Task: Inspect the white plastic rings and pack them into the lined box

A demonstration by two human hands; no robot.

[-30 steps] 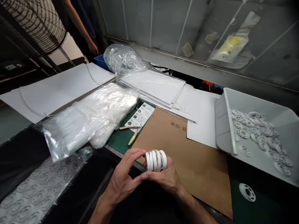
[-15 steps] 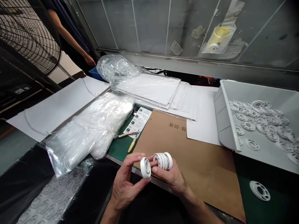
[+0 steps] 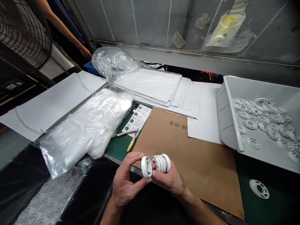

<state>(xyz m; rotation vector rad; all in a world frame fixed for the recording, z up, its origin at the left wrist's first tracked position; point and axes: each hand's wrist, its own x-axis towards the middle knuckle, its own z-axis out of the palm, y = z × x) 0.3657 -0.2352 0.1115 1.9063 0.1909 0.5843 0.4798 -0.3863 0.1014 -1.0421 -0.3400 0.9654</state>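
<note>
Between its thumb and fingers, my left hand [image 3: 127, 179] grips a single white ring [image 3: 146, 167] by its rim. My right hand [image 3: 172, 179] holds a row of several white rings [image 3: 161, 163], with a finger passing through their centres. The single ring is close beside the near end of that row; whether they touch I cannot tell. Both hands are over the front edge of the table, in front of the brown cardboard [image 3: 187, 165].
A grey bin [image 3: 231, 122] with many white rings stands at the right, and one loose ring [image 3: 259, 189] lies before it. Plastic bags [image 3: 91, 122], pliers [image 3: 131, 142], a label sheet [image 3: 138, 118] and wrapped white sheets [image 3: 150, 84] lie left and behind. A person's arm [image 3: 63, 29] shows upper left.
The single ring and the row of rings have come closer together. The finger between them now shows less. The camera view has shifted slightly.
</note>
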